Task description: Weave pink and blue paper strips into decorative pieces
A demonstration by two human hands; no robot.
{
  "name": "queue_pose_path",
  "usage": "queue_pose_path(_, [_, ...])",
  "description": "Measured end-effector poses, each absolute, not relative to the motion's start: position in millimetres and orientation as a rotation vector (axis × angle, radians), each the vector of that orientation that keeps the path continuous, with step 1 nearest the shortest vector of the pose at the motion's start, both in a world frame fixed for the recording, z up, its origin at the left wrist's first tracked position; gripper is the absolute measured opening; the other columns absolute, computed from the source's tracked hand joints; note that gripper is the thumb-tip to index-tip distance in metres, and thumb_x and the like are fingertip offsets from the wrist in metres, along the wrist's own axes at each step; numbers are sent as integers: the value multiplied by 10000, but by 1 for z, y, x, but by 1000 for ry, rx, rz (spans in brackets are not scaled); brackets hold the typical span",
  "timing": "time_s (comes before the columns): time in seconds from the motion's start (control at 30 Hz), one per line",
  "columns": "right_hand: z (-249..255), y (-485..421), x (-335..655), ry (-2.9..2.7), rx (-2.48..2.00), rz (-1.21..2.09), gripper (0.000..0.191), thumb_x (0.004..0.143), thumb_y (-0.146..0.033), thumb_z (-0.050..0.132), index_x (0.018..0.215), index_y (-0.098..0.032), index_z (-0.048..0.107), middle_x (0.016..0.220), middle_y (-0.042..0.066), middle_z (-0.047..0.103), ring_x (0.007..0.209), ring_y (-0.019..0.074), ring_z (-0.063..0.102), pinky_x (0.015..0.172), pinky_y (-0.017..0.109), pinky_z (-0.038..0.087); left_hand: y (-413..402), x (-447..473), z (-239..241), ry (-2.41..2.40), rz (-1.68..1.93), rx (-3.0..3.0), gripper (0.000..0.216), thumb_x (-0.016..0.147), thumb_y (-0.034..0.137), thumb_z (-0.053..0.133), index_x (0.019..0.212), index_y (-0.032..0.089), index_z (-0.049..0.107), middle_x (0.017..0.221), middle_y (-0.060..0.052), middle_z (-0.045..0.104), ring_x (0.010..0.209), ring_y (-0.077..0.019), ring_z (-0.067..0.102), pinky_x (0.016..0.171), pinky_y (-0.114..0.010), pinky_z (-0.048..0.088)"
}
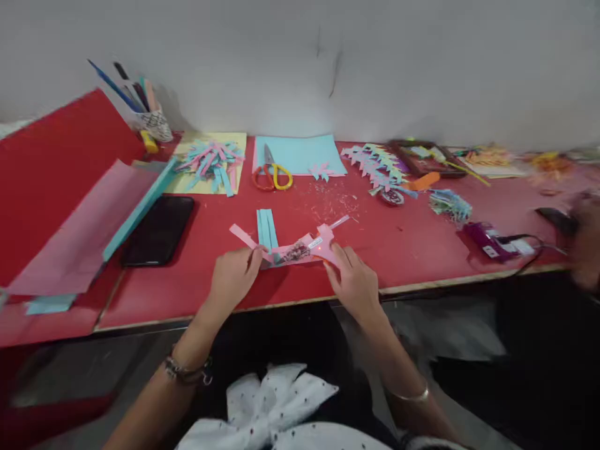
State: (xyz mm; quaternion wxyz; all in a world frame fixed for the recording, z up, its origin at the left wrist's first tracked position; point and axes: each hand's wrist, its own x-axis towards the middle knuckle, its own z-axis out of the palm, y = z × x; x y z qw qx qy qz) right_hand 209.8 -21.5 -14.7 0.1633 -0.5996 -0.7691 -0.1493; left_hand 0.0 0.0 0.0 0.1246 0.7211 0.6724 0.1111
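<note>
Centre of frame: pink paper strip (242, 235) and pink glue gun (322, 245) over the worktop (210, 237).
Left hand (234, 275) pinches the strip; right hand (354, 278) wraps the gun's handle. Paper looks light, limp, easily creased: best taken by its edges. Gun likely rigid, front possibly hot: handle only.

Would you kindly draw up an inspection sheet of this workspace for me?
Surface: red tabletop, small scraps scattered beyond the hands.
Job's things: pink glue gun, pink paper strip, light-blue paper strips.
Clutter: black smartphone, red-and-yellow-handled scissors, pile of cut strips, pen cup.
Hands: left hand pinches the pink paper strip in its fingers; right hand grips the pink glue gun.
Cables: dark cable by the purple packet.
Surroundings: grey wall behind; another person's blurred hand at right.
</note>
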Motion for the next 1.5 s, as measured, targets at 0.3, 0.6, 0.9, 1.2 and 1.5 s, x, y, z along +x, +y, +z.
queue_pose_path(0.3, [-18,-23,217,-2114,-1730,-356,349,854,-323,314,1060,-144,532,859,103,600,706,175,566,540,247,412,3,0,-5,1964,377,2160,420,838,279,268,884,173,672,632,-80,662,583,-175,586,502,-231,284])
queue_pose_path(0.6, [-13,-12,248,-1767,-1930,-325,462,778,-467,403,1101,-145,475,948,137,575,792,240,563,557,300,415,5,1,-3,1980,324,2210,415,831,274,268,859,162,667,586,-75,636,550,-185,582,475,-243,275])
queue_pose_path(0.9, [-9,29,281,-1737,-2099,-290,416,759,-354,440,1087,-102,488,963,188,555,911,305,505,705,413,397,-7,18,2,2043,191,2253,416,834,412,324,772,150,640,625,-83,657,558,-206,609,441,-235,280])
queue_pose_path(1.2, [5,8,205,-1831,-1456,413,370,793,-342,416,1128,-186,429,835,52,595,773,166,552,805,364,386,-18,14,-8,1831,423,2376,213,793,317,455,871,215,625,889,-15,684,743,-179,638,527,-225,419])
queue_pose_path(1.5, [5,18,212,-1933,-1529,462,175,761,-223,471,882,-177,589,764,30,623,662,136,543,699,292,345,-19,12,-16,1727,539,2529,209,788,235,454,897,201,630,915,-21,679,798,-174,631,664,-258,488])
